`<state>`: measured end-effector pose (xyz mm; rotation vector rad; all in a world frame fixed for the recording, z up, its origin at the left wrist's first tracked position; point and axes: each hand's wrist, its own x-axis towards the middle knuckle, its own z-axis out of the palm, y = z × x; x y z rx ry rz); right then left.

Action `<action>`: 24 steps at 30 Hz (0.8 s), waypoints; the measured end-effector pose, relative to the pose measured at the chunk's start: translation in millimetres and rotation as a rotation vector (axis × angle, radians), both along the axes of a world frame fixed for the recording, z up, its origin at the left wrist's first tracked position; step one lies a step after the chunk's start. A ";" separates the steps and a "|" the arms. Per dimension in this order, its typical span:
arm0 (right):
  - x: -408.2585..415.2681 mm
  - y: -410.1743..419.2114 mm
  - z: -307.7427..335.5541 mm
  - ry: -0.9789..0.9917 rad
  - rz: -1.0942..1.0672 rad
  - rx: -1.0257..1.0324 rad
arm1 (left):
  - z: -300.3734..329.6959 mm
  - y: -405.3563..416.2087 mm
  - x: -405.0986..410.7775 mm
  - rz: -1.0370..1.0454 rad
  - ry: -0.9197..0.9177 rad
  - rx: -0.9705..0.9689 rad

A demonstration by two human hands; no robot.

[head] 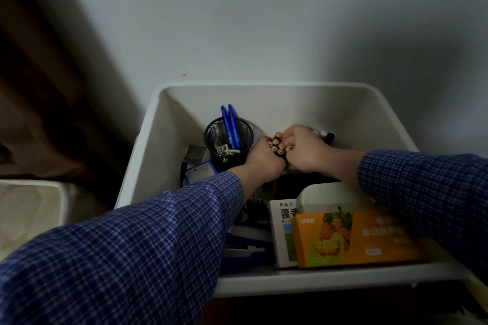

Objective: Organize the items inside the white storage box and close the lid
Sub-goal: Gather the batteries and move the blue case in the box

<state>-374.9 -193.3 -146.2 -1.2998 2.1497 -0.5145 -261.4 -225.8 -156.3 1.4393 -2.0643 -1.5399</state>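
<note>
gold batteries (277,145) bunched upright, clenched in left hand (264,162); right hand (306,152) pinching one more at bundle's 3 o'clock. all inside white box (264,87), just at 3 o'clock of mesh cup (228,140) with pens (229,124). lid not in view. risks, judged: loose bundle could splay and spill cells under cartons (343,235) at 6 o'clock; wrist could tip cup.

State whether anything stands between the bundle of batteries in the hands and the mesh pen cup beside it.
Nothing visible does. The batteries, gripped by the left hand and right hand, sit right beside the pen cup.
</note>
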 end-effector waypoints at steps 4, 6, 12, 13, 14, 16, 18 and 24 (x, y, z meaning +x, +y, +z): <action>-1.3 -2.6 -2.0 -0.102 0.047 0.020 | 0.5 -0.5 -0.7 -0.025 -0.003 0.000; -3.7 -4.5 -1.8 -0.077 0.061 0.027 | 1.1 -0.7 -0.9 -0.016 0.002 0.010; -7.8 -6.7 0.1 0.020 0.072 0.013 | 0.1 1.5 -0.3 0.014 -0.014 -0.011; -8.2 -7.0 0.1 0.050 0.076 0.019 | -0.9 2.0 0.4 0.020 -0.020 -0.030; -8.8 -7.4 0.0 0.080 0.081 0.025 | -2.1 2.4 0.7 0.025 -0.022 -0.049; -9.3 -7.3 1.0 0.152 0.107 0.043 | -4.2 3.8 1.7 0.027 -0.013 -0.076; -8.7 -6.8 2.8 0.218 0.125 0.062 | -5.7 4.2 2.5 0.022 -0.003 -0.093; -8.6 -3.7 10.0 0.254 0.174 0.132 | -6.9 2.7 2.9 0.015 0.001 -0.096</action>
